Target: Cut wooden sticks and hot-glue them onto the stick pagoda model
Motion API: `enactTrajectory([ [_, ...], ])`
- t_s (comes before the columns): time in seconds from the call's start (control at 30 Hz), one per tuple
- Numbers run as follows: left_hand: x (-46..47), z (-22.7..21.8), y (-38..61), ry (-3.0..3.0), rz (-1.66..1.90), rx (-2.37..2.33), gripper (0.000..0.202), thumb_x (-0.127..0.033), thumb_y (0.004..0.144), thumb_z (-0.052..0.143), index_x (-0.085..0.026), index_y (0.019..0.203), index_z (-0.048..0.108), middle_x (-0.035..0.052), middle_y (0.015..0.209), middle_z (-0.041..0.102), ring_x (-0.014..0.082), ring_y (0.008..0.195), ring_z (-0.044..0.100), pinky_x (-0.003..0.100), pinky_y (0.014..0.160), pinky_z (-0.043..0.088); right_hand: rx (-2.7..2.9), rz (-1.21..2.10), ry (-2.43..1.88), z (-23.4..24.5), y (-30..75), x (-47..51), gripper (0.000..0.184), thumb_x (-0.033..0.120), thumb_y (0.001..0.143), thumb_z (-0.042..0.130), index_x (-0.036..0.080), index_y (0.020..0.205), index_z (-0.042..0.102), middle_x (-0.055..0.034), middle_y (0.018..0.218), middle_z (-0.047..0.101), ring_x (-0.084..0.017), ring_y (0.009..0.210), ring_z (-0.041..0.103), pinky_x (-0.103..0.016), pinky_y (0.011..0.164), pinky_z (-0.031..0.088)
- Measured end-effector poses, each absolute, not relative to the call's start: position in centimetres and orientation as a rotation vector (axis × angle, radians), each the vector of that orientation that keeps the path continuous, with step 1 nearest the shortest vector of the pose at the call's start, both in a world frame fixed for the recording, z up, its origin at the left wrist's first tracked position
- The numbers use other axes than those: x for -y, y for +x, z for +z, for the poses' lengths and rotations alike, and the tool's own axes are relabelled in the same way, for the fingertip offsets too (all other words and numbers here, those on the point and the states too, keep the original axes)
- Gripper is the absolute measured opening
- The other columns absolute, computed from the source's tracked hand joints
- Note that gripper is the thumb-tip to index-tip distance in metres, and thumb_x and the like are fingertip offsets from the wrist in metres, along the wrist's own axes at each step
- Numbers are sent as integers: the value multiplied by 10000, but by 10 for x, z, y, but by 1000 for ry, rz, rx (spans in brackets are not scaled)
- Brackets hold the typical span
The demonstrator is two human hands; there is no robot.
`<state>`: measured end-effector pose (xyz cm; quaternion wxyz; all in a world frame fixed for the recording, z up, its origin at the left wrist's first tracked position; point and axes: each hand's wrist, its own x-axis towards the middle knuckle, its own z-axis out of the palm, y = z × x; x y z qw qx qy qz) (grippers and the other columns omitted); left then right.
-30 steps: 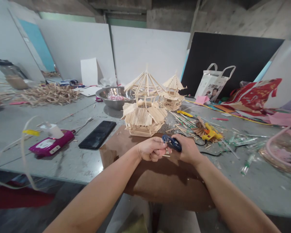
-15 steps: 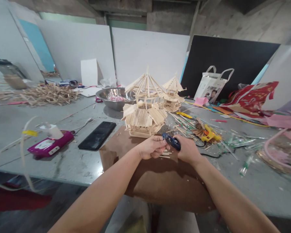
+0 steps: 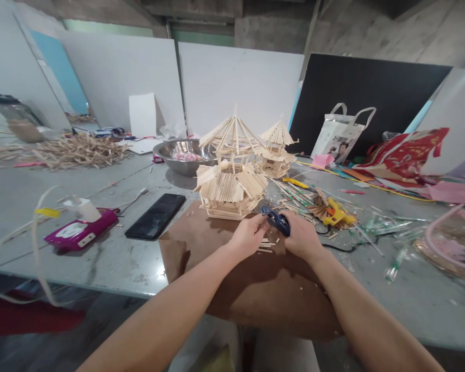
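My right hand [image 3: 303,235] is closed around a pair of dark blue-handled pliers [image 3: 276,221], its head pointing left. My left hand [image 3: 248,236] has its fingers pinched together right at the head of the pliers; what they hold is too small or hidden to see. Short cut wooden sticks [image 3: 266,246] lie below the hands on a brown board [image 3: 225,279]. Just beyond stands a model pavilion [image 3: 230,186] built of wooden sticks, with an open, spoked roof frame. Behind it on the right is a smaller stick pavilion [image 3: 276,150].
To the left lie a black phone [image 3: 155,217] and a purple power strip [image 3: 83,230]. A metal bowl [image 3: 184,160] and a stick pile [image 3: 79,151] stand farther back. On the right are a yellow glue gun [image 3: 339,213], a yellow cutter knife [image 3: 295,183] and wrappers [image 3: 397,263].
My left hand has shifted slightly right and turned, its fingers now nearer the head of the pliers. The pliers and my right hand have moved a little to the right.
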<state>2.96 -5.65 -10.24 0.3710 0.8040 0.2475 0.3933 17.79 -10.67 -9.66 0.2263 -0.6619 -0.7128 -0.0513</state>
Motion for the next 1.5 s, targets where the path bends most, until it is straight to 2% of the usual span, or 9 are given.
enactTrajectory([
  [0.1,58,-100,30,1892,943,-524,271,-348,754,414,-124,677,544,-20,561,474,71,535,409,184,533,340,1977,-140,-1785,-97,179,107,357,216,637,467,154,989,461,-94,951,578,-228,864,526,-308,700,373],
  [0.23,58,-96,28,1547,705,-540,323,-449,687,482,-132,631,492,-84,397,289,21,329,213,162,336,174,1989,-137,-1751,-97,180,108,342,258,659,464,154,986,461,-88,917,587,-225,826,538,-307,677,382],
  [0.33,56,-94,23,1353,545,-504,330,-459,644,535,-132,654,494,-93,379,298,11,286,170,159,295,120,2011,-122,-1715,-97,179,109,344,287,667,471,154,984,461,-85,929,585,-225,834,539,-309,687,383],
  [0.5,51,-92,17,1240,382,-415,325,-437,621,578,-123,664,505,-102,360,276,2,280,152,138,289,106,2048,-112,-1693,-96,179,110,330,290,666,484,163,970,462,-78,909,588,-222,820,545,-310,685,384],
  [0.77,50,-91,15,1230,335,-395,325,-437,619,583,-124,663,505,-102,352,274,2,279,148,134,282,107,2060,-75,-1676,-96,179,112,312,281,649,498,173,940,464,-65,876,596,-204,803,558,-280,675,382],
  [1.03,53,-88,16,1299,425,-443,325,-437,616,579,-123,659,506,-97,355,312,4,281,169,143,286,108,2018,-55,-1761,-92,175,113,238,302,671,469,178,873,478,-56,801,604,-198,747,564,-265,634,369],
  [1.5,53,-96,26,1549,666,-551,348,-479,677,476,-136,623,464,-105,357,257,13,303,173,181,336,109,1948,-113,-1923,-90,172,111,203,330,684,442,195,829,488,-50,738,605,-204,691,561,-259,566,328],
])
